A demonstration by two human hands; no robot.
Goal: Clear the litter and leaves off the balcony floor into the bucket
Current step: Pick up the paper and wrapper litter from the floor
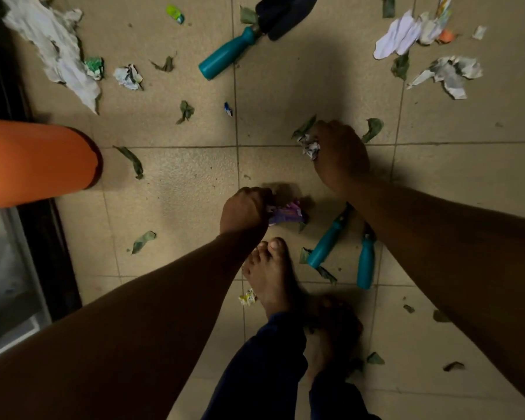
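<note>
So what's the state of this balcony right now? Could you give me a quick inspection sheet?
Surface: beige tiled floor, dimly lit, strewn with litter.
Job's things: orange bucket at the left edge; dry leaves scattered, for example one beside the bucket; crumpled paper; purple wrapper; torn newspaper; white cloth or paper at top left.
Clutter: teal-handled trowel at top; two more teal-handled tools partly under the right forearm.
Grippers: left hand grips the purple wrapper; right hand grips the crumpled paper.
Cables: nothing seen.
Surroundings: dark door frame on the left; bare feet on the tiles.
</note>
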